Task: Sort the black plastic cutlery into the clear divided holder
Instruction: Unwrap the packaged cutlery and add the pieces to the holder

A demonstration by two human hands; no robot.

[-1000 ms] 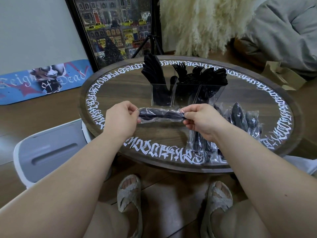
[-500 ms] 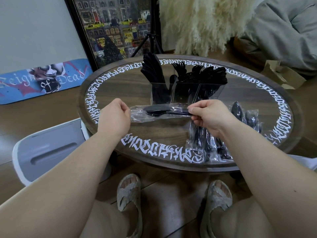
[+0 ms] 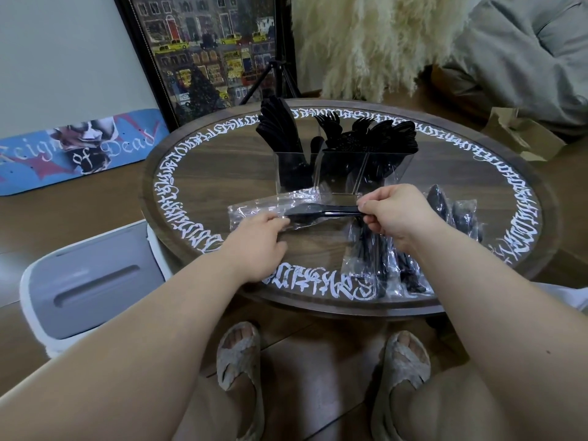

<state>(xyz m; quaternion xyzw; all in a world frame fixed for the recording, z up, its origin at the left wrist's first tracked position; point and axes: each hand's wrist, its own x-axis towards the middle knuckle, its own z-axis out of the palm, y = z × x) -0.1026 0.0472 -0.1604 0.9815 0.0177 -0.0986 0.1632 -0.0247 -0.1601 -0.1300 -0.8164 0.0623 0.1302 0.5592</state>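
A clear divided holder [image 3: 342,173] stands at the back middle of the round table [image 3: 203,173], with black knives on its left and forks and spoons fanned out to the right. My right hand [image 3: 394,214] pinches the handles of black cutlery [image 3: 321,213] that sticks halfway out of a clear plastic wrapper [image 3: 254,208]. My left hand [image 3: 254,243] grips the wrapper's near edge. The cutlery heads lie inside the wrapper. More wrapped black cutlery [image 3: 388,262] lies under and right of my right hand.
A white and grey bin [image 3: 92,281] stands on the floor left of the table. A skateboard deck [image 3: 76,151] and a framed picture [image 3: 206,49] lean on the wall behind. A brown paper bag [image 3: 521,135] lies on the floor at the right.
My hands have drawn apart, and the black cutlery has slid partway out of the wrapper to the right. My left hand has dropped lower on the wrapper.
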